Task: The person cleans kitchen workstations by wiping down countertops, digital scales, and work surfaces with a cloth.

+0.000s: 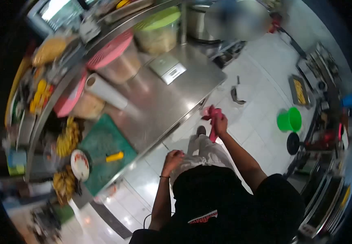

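My right hand (221, 123) is closed around a pinkish-red cloth (214, 115) that hangs down in front of me, over the floor and off the table. My left hand (171, 163) is near my waist by the light trousers, with its fingers curled and blurred; whether anything is in them cannot be made out. To its left, a green cutting board (102, 148) lies at the edge of the steel table (159, 107). A knife with a yellow handle (115, 156) rests on the board, beside a patterned white plate (80, 165).
Lidded tubs (117, 61), a white roll (106, 91) and a kitchen scale (167, 68) stand on the table. Bananas (68, 137) lie past the board. On the right are a green bucket (289, 119) and a tray of yellow food (300, 91). A dark curved object (237, 96) lies on the floor.
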{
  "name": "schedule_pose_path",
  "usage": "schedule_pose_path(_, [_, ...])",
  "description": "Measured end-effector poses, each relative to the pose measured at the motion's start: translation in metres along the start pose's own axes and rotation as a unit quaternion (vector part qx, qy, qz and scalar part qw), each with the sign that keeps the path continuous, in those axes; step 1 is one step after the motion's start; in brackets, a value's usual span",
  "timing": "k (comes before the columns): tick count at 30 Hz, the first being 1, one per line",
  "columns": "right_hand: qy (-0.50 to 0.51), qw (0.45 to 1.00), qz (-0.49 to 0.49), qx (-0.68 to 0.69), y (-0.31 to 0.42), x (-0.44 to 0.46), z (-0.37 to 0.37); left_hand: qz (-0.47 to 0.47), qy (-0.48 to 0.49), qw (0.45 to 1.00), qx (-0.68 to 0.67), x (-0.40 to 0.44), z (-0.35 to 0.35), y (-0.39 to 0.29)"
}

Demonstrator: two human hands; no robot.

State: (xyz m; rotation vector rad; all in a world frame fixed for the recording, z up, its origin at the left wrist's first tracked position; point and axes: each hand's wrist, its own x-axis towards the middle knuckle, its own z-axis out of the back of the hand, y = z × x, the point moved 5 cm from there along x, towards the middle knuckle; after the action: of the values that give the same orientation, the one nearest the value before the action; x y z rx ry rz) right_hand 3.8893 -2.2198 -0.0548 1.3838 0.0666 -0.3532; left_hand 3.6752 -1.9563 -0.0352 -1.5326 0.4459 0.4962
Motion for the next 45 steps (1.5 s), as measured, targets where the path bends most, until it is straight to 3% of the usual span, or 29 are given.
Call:
schedule_pose_path(2, [-0.103, 0.983, -0.017, 0.149, 0.047, -0.016, 0.044, 0.016, 0.125, 0.991, -0.052, 0.038, -0.036, 0.01])
schedule_pose_path(4, [-0.226, 0.97, 0.037, 0.076, 0.022, -0.016, 0.074, 0.034, 0.188, 0.981, -0.012, 0.033, -0.083, -0.06])
schedule_pose_path(5, [-0.243, 0.965, 0.048, 0.085, 0.056, -0.046, 0.078, 0.039, 0.193, 0.98, -0.014, 0.042, -0.109, -0.073])
schedule_pose_path(6, [-0.248, 0.959, 0.068, 0.115, 0.057, -0.061, 0.076, 0.02, 0.203, 0.978, -0.055, 0.046, -0.131, -0.09])
schedule_pose_path(7, [-0.279, 0.958, 0.047, 0.056, 0.055, -0.077, 0.075, -0.029, 0.217, 0.974, -0.058, 0.053, -0.156, -0.103])
schedule_pose_path(8, [-0.277, 0.954, 0.054, 0.101, 0.047, -0.086, 0.069, -0.076, 0.23, 0.968, -0.063, 0.059, -0.178, -0.113])
schedule_pose_path(9, [-0.218, 0.965, -0.043, 0.139, 0.03, -0.088, 0.069, -0.109, 0.227, 0.967, -0.047, 0.065, -0.192, -0.118])
schedule_pose_path(10, [-0.227, 0.948, -0.088, 0.205, 0.027, -0.084, 0.077, -0.14, 0.223, 0.964, -0.031, 0.069, -0.203, -0.124])
schedule_pose_path(12, [-0.175, 0.893, -0.175, 0.375, 0.022, -0.075, 0.093, -0.071, 0.23, 0.971, 0.012, 0.077, -0.212, -0.123])
schedule_pose_path(15, [-0.254, 0.899, -0.119, 0.335, 0.008, -0.057, 0.117, -0.102, 0.273, 0.956, 0.02, 0.098, -0.235, -0.107])
schedule_pose_path(16, [-0.242, 0.915, -0.1, 0.307, 0.006, -0.047, 0.129, -0.106, 0.272, 0.955, 0.057, 0.094, -0.246, -0.118])
schedule_pose_path(19, [-0.226, 0.894, -0.116, 0.37, 0.019, -0.014, 0.175, -0.098, 0.258, 0.953, 0.128, 0.104, -0.293, -0.131])
schedule_pose_path(21, [-0.311, 0.905, -0.068, 0.282, -0.015, 0.015, 0.215, -0.101, 0.269, 0.946, 0.149, 0.107, -0.336, -0.149])
schedule_pose_path(24, [-0.37, 0.888, -0.019, 0.271, -0.052, 0.06, 0.279, -0.11, 0.302, 0.934, 0.153, 0.13, -0.394, -0.159])
schedule_pose_path(26, [-0.345, 0.846, -0.09, 0.395, -0.028, 0.065, 0.315, -0.125, 0.33, 0.912, 0.206, 0.142, -0.432, -0.172])
schedule_pose_path(27, [-0.37, 0.843, -0.117, 0.373, -0.009, 0.064, 0.333, -0.117, 0.331, 0.913, 0.21, 0.151, -0.444, -0.171])
schedule_pose_path(30, [-0.42, 0.825, -0.09, 0.367, -0.042, 0.099, 0.357, -0.153, 0.316, 0.909, 0.225, 0.157, -0.466, -0.192])
schedule_pose_path(34, [-0.465, 0.816, -0.098, 0.328, -0.078, 0.134, 0.389, -0.197, 0.273, 0.92, 0.202, 0.178, -0.429, -0.2])
schedule_pose_path(36, [-0.443, 0.8, -0.159, 0.372, -0.125, 0.154, 0.407, -0.25, 0.17, 0.903, 0.305, 0.199, -0.388, -0.203])
schedule_pose_path(37, [-0.424, 0.807, -0.187, 0.365, -0.159, 0.162, 0.423, -0.154, 0.131, 0.965, 0.165, 0.22, -0.361, -0.174])
schedule_pose_path(38, [-0.407, 0.813, -0.218, 0.355, -0.192, 0.162, 0.442, -0.141, 0.078, 0.966, 0.2, 0.232, -0.342, -0.17])
schedule_pose_path(39, [-0.379, 0.833, -0.203, 0.347, -0.212, 0.156, 0.465, -0.225, 0.052, 0.915, 0.331, 0.243, -0.325, -0.168])
schedule_pose_path(40, [-0.352, 0.851, -0.193, 0.338, -0.225, 0.142, 0.485, -0.172, -0.003, 0.953, 0.25, 0.27, -0.304, -0.142])
schedule_pose_path(41, [-0.355, 0.835, -0.231, 0.353, -0.23, 0.122, 0.505, -0.182, -0.025, 0.936, 0.299, 0.282, -0.301, -0.149])
schedule_pose_path(42, [-0.36, 0.816, -0.266, 0.367, -0.229, 0.096, 0.526, -0.303, -0.058, 0.789, 0.531, 0.283, -0.315, -0.169])
schedule_pose_path(45, [-0.315, 0.822, -0.193, 0.433, -0.235, 0.019, 0.576, -0.254, 0.049, 0.869, 0.421, 0.343, -0.364, -0.202])
